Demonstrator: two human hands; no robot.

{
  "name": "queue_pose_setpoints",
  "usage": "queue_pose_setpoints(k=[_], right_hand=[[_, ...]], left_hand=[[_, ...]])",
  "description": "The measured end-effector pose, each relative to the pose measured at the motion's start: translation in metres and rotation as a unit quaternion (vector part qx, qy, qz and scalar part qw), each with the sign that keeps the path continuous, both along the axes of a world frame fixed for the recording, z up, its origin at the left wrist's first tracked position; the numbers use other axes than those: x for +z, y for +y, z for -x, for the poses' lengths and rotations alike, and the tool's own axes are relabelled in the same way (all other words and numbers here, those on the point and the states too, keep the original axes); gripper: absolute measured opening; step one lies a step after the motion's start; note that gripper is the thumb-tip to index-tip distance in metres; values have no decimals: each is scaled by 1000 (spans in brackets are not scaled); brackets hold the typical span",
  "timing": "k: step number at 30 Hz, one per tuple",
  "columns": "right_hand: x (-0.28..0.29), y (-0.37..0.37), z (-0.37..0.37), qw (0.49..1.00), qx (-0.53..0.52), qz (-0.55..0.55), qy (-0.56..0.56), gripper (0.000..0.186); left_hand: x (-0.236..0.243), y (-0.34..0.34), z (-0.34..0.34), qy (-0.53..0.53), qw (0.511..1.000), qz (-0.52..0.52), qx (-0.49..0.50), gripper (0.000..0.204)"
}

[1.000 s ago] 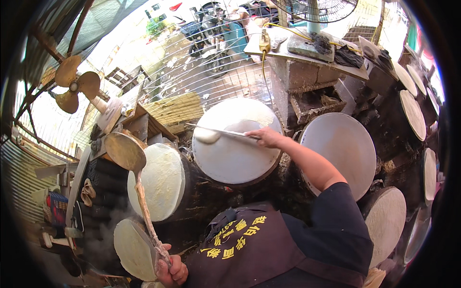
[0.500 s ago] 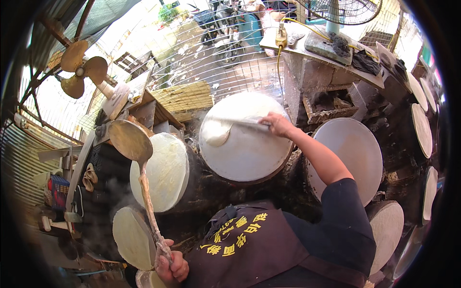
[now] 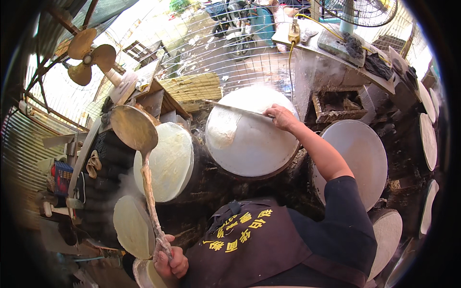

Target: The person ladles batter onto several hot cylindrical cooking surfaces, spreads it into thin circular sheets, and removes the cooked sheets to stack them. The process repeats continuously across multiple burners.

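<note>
My left hand (image 3: 170,259) grips the long wooden handle (image 3: 151,201) of a big metal ladle (image 3: 133,129), which is raised at the left. My right hand (image 3: 281,115) holds a long thin flat blade (image 3: 235,108) across the middle round griddle (image 3: 249,153). Pale batter (image 3: 223,132) lies on that griddle under and beside the blade. A left griddle (image 3: 163,163) and a lower-left one (image 3: 132,225) carry pale sheets, with steam by them. The right griddle (image 3: 350,158) shows a smooth grey surface.
More round griddles (image 3: 427,144) line the right side. A shelf (image 3: 331,57) bears a standing fan (image 3: 360,12) and a yellow cable. An orange-bladed fan (image 3: 87,59) hangs upper left. Beyond a wire fence (image 3: 201,77) stand scooters (image 3: 235,29). A wooden box (image 3: 338,105) sits behind the griddles.
The view has shifted, so the scene sits higher and further right. My right hand and blade have moved over the middle griddle's surface. Both hands keep their hold.
</note>
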State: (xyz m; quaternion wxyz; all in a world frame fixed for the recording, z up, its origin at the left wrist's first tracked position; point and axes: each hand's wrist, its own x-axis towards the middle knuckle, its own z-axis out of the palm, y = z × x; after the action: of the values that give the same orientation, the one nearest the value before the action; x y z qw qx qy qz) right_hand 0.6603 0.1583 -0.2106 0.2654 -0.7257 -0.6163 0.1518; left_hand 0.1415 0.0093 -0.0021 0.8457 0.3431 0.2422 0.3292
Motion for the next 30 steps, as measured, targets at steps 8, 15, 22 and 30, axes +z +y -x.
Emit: queue_pose_setpoints(k=[8, 15, 22, 30], right_hand=[[19, -44, -24, 986, 146, 80, 26, 40], [10, -42, -11, 987, 144, 63, 24, 30], [5, -57, -39, 994, 93, 54, 11, 27], [42, -160, -30, 995, 73, 73, -10, 40]], left_hand=[[4, -11, -1, 21, 999, 0, 33, 48], [11, -20, -10, 18, 1000, 1, 26, 48], [13, -31, -24, 32, 999, 13, 41, 49], [2, -17, -14, 9, 999, 40, -25, 50]])
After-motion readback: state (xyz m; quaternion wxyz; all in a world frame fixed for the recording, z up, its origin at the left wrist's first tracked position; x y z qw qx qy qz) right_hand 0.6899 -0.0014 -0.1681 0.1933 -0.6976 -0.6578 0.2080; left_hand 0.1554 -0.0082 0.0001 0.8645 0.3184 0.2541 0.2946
